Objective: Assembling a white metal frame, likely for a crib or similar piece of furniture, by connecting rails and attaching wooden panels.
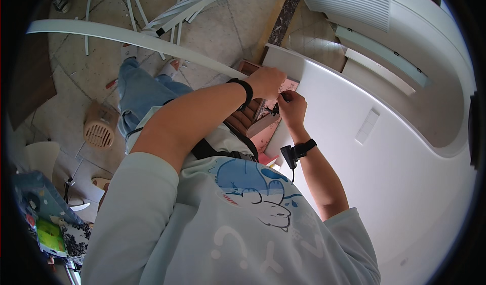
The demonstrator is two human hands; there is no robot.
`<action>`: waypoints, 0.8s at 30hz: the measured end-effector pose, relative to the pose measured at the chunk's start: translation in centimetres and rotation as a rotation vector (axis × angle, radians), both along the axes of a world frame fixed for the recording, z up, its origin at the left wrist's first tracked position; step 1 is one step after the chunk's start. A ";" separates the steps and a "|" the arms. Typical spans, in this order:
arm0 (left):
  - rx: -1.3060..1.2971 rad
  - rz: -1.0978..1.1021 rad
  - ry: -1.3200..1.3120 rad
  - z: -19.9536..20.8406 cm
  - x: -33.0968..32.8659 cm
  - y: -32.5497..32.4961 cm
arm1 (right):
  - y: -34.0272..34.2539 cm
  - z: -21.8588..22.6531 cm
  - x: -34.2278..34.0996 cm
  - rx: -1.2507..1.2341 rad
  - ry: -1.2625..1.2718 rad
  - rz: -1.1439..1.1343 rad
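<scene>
My left hand (269,82) reaches over a pink patterned box (263,135), its fingers bent inward and a black band on the wrist. My right hand (292,108) is close beside it with thumb and fingers pinched together. A small dark object (274,110) shows at the right fingertips; its kind cannot be made out. Brown padded sections (244,117) fill part of the box below the hands. What the left fingers hold, if anything, is hidden. A black device (289,156) with a cable is strapped to my right wrist.
A large white panel (349,184) with a raised curved rim lies on the right. Long pale strips (136,42) cross the tiled floor at the upper left. Legs in blue jeans (144,90) extend near a tan slotted basket (100,128). Bags (48,214) stand at the lower left.
</scene>
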State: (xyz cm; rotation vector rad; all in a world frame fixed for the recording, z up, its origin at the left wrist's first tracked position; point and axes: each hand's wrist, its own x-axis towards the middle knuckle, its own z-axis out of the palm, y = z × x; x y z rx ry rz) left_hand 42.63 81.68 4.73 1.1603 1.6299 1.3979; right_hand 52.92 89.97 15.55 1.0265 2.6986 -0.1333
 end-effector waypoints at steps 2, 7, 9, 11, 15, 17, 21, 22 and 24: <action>0.006 0.003 -0.002 -0.3 0.2 0.4 | 0.3 0.0 -0.9 -0.090 -0.106 -0.333; -0.005 -0.036 0.172 -0.9 1.0 0.9 | 0.2 0.1 -2.0 -0.162 -0.101 -0.528; 0.012 -0.034 0.118 -1.1 1.0 1.0 | 0.3 0.2 -2.0 -0.228 -0.046 -0.685; 0.027 -0.033 0.073 -1.2 1.0 1.1 | 0.4 0.3 -2.2 -0.363 -0.022 -0.784; 0.010 0.024 0.087 -1.0 1.0 0.8 | 1.1 0.1 -2.9 -0.512 -0.131 -0.798; -0.008 0.041 0.094 -0.8 1.1 0.5 | 1.8 0.8 -3.1 -0.544 -0.231 -0.795; 0.135 0.255 0.084 -0.6 1.1 0.1 | 3.2 3.3 -2.1 -0.790 -0.180 -0.838; 0.134 0.291 -0.051 -0.6 0.9 0.1 | 3.4 4.0 -1.4 -0.653 -0.207 -0.343; 0.126 0.325 -0.178 -0.5 0.6 0.1 | 3.8 4.2 -0.8 -0.508 -0.216 0.289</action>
